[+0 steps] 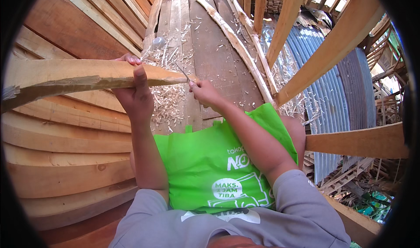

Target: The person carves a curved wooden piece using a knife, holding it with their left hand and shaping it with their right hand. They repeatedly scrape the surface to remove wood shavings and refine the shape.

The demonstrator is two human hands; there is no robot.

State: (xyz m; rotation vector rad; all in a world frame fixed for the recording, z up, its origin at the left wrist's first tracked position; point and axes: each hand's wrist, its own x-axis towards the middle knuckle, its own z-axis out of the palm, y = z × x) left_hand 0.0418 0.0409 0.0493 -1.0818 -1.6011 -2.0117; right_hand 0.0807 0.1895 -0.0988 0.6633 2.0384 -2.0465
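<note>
Our left hand [136, 95] is closed around a long wooden plank [78, 77], thumb up over its top edge. Our right hand [204, 93], just at 3 o'clock of it, is shut on a thin metal blade [183, 72] touching the plank's pointed end. Many shavings [168, 101] lie below on the board floor [210, 42], so we judge the end partly shaped; bark remains toward 9 o'clock. A green bag [210, 160] covers our lap. The blade's handle is hidden inside the fist.
</note>
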